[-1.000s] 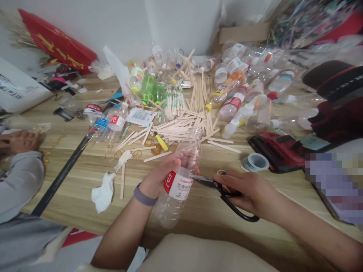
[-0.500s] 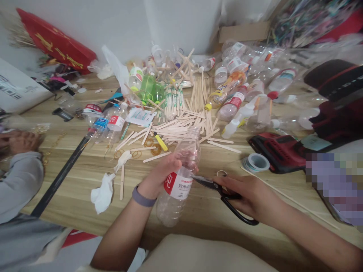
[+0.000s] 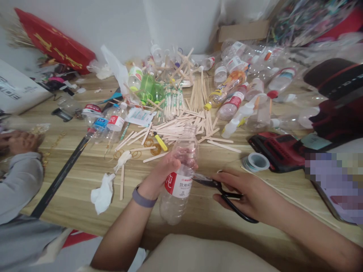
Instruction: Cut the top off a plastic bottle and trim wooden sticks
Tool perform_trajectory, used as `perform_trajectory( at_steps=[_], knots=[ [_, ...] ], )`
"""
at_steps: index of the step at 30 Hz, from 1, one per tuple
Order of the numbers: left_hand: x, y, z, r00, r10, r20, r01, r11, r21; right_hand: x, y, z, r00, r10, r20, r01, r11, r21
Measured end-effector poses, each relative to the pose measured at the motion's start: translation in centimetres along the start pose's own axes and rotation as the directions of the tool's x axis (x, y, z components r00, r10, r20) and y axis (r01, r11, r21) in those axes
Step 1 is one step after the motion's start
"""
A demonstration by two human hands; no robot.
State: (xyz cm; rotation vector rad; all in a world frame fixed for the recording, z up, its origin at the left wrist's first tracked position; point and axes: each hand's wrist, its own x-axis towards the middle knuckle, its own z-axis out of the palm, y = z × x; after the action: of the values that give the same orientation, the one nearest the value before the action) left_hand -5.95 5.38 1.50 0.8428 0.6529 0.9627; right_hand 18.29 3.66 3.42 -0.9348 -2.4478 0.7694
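My left hand point(image 3: 163, 170) is wrapped round the upper part of a clear plastic bottle point(image 3: 176, 207) with a red and white label. The bottle has no cap and leans slightly, neck away from me. In my right hand point(image 3: 244, 189) is a pair of scissors point(image 3: 234, 206) with black handles. Their blades point left and meet the bottle's side near the label's upper edge; whether the tip is through the plastic I cannot tell. Beyond the bottle lies a heap of flat wooden sticks point(image 3: 181, 126), with a yellow-handled tool point(image 3: 160, 141) in front.
A roll of tape point(image 3: 256, 162) and a red and black power tool point(image 3: 275, 151) lie to the right. Several bottles point(image 3: 231, 104) crowd the back. White tissue point(image 3: 102, 192) and a black strip point(image 3: 61, 175) lie left, near another person's hands point(image 3: 24, 141).
The bottle has tilted a little more upright in my left hand. My right hand's fingers have spread somewhat on the scissors' handles, the blades staying at the bottle's side.
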Motion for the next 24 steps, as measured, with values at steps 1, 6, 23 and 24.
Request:
perform_trajectory(
  at_steps=[1,6,23,24],
  knots=[
    [0.0,0.0,0.0,1.000,0.000,-0.002,0.000,1.000,0.004,0.0,0.1,0.1,1.000,-0.003,-0.008,0.003,1.000,-0.002],
    [0.3,0.0,0.0,1.000,-0.018,-0.024,0.018,1.000,0.008,-0.5,0.8,0.4,0.999,-0.021,-0.048,0.015,0.993,-0.116],
    [-0.1,-0.1,0.3,0.998,-0.067,0.010,0.068,0.997,-0.046,-0.3,1.8,-0.3,0.990,-0.144,0.002,0.141,0.970,-0.198],
    [-0.1,-0.1,0.4,0.998,-0.063,0.004,0.063,0.997,-0.043,-0.3,1.8,-0.1,0.991,-0.136,0.000,0.134,0.974,-0.183]
  ],
)
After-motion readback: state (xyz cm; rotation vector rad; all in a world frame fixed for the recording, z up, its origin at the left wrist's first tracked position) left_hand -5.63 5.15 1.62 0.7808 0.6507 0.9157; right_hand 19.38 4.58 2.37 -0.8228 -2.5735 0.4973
